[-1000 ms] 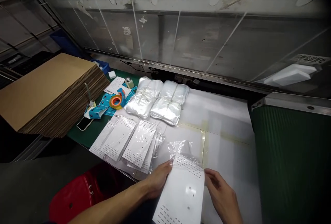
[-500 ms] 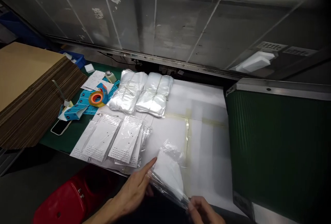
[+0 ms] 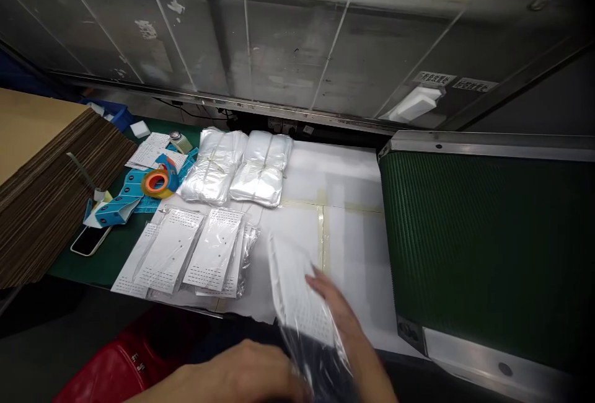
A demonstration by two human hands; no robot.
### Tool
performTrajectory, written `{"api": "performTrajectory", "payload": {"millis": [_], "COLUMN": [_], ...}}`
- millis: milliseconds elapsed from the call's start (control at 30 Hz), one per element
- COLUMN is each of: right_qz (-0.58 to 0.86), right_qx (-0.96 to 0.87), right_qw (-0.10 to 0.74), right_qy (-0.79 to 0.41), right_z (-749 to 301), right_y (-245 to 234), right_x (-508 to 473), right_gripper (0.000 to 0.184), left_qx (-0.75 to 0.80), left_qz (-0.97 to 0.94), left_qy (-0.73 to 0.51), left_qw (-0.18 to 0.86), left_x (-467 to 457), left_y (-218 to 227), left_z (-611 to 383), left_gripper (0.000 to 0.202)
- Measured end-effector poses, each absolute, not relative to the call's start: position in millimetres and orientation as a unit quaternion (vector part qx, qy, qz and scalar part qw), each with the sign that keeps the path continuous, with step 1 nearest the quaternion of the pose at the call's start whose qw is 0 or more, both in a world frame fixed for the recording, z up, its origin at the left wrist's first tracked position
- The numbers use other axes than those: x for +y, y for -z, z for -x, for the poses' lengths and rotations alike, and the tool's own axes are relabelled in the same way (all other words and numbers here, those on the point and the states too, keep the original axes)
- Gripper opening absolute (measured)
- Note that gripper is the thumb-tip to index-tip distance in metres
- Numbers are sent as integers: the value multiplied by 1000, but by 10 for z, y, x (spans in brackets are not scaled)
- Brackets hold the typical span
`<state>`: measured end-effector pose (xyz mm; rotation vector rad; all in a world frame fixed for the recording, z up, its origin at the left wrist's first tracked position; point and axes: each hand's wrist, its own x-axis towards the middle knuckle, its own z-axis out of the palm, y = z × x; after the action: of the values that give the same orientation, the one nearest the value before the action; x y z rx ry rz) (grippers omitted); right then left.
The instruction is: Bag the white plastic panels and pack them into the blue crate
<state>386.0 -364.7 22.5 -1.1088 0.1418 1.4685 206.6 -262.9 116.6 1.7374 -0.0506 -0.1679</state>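
Note:
A white perforated card [image 3: 297, 291] sits partly inside a clear plastic bag [image 3: 320, 359], tilted over the near edge of the white table [image 3: 353, 248]. My right hand [image 3: 346, 322] is closed on the card's right side, thumb on top. At the bottom of the view, my left hand [image 3: 242, 372] is blurred, with its fingers curled at the bag's lower end.
Bagged cards [image 3: 214, 248] lie fanned out to the left, with two bundles of clear bags [image 3: 237, 167] behind them. Further left are an orange tape roll [image 3: 158, 181], blue boxes [image 3: 116, 208], a phone [image 3: 88, 239] and stacked cardboard [image 3: 41, 192]. A green conveyor [image 3: 488, 248] borders the right, a red stool [image 3: 106, 372] below.
The card and bag turned from flat in front of me to slanting, and shifted right. My right hand moved up onto the card; my left hand dropped to the bag's lower end. The view swung right.

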Motion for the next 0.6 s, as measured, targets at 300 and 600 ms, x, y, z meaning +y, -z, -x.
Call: {"api": "performTrajectory", "payload": {"millis": [300,600], "right_qz": [589,421], "right_qx": [-48,147], "right_qw": [670,614], "right_qy": [-449,-652], "right_z": [-3898,-3513], "right_y": [-587,270], "right_x": [-3556,-3856], "right_gripper": [75,61], "left_qx": [302,373], "left_qz": [-492,-357], "left_qy": [-22,-154], "left_qw": [816,843], "left_x": [-2631,-2783], "left_y": [-534,8], "left_z": [-2172,-2045], "left_gripper": [45,23]}}
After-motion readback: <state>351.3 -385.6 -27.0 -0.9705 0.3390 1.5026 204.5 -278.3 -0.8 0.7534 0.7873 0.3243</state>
